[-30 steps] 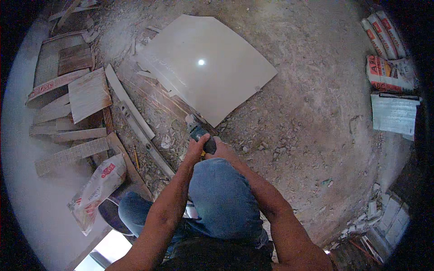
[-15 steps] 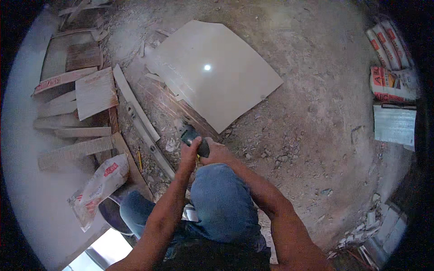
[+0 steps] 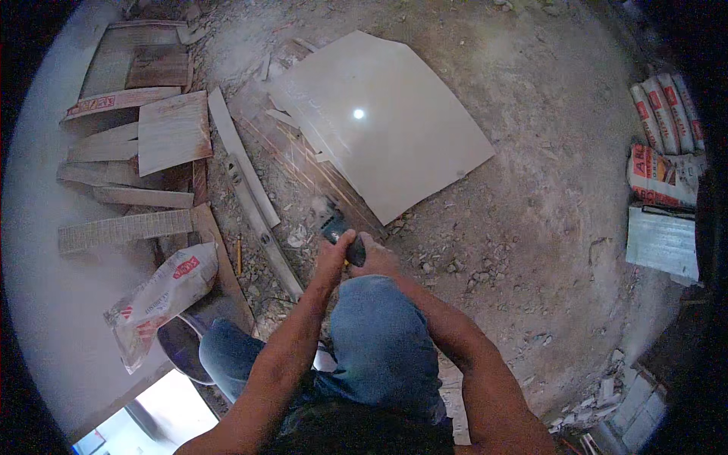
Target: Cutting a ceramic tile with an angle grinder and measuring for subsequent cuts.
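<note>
My left hand [image 3: 336, 252] and my right hand [image 3: 374, 256] are both closed round a dark angle grinder [image 3: 341, 231] just above my blue-jeaned knee. Streaks of sparks and pale dust run from the grinder's head up and to the left, along the left edge of a large beige tile [image 3: 394, 133]. The tile lies on boards [image 3: 364, 216] over rubble, with scored lines and broken strips on that edge. Left of the grinder lie a long metal level [image 3: 254, 212], a pale narrow strip [image 3: 235, 144] and a yellow pencil [image 3: 239, 254].
Tile offcuts [image 3: 171, 133], cardboard and a crumpled bag [image 3: 167, 296] over a bucket [image 3: 178, 353] line the wall at left. Stacked sacks [image 3: 660, 174] and a wrapped sheet pack [image 3: 660, 235] stand at right. Rubble and broken blocks [image 3: 629, 402] lie at lower right.
The view has shifted, so the tile and sacks appear further right and the sacks lower. Both hands stay on the grinder, and the spark streaks continue along the tile's left edge.
</note>
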`<state>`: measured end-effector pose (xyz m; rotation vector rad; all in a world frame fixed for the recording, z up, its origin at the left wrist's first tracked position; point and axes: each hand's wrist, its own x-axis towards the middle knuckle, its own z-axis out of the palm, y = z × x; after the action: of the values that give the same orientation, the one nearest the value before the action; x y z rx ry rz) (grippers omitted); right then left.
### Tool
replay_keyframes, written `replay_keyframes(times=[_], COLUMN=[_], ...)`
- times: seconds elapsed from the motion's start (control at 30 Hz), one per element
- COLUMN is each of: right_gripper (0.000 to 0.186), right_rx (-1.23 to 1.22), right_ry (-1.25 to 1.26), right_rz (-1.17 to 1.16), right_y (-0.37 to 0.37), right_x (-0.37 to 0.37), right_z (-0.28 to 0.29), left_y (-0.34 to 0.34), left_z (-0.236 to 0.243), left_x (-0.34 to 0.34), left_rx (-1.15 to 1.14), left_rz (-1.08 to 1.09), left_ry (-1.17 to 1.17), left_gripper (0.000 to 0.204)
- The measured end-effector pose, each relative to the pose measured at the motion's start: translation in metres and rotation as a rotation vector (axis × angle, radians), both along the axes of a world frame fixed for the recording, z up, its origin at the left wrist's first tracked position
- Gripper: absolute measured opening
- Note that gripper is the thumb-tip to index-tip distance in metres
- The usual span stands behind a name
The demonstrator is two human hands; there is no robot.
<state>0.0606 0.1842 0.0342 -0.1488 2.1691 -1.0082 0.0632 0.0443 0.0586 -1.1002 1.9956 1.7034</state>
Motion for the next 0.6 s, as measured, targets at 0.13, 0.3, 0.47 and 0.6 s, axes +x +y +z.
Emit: replay_keyframes(times=[0.13, 0.3, 0.47, 0.6], right_gripper=[0.087, 0.093, 0.093, 0.093], right_rx=[0.077, 0.042, 0.118, 0.030], right_ry=[0.039, 0.014, -0.093, -0.029], right_rz=[-0.103, -0.135, -0.168, -0.203], right_y=[0.017, 0.011, 0.028, 0.045], right_x=[0.025, 0.034, 0.032, 0.045], right_z=[-0.024, -0.030, -0.007, -0.036], left_y=[0.006, -0.026, 0.018, 0.036], left_z=[-0.058, -0.133, -0.097, -0.067], left_x=[0.011, 0.031, 0.029, 0.019], left_rx=[0.015, 0.023, 0.090, 0.110], left_rz=[-0.103, -0.081, -0.056, -0.091], left_ry=[-0.153, -0.190, -0.078, -0.139], left_gripper=[0.069, 0.077, 0.055, 0.072])
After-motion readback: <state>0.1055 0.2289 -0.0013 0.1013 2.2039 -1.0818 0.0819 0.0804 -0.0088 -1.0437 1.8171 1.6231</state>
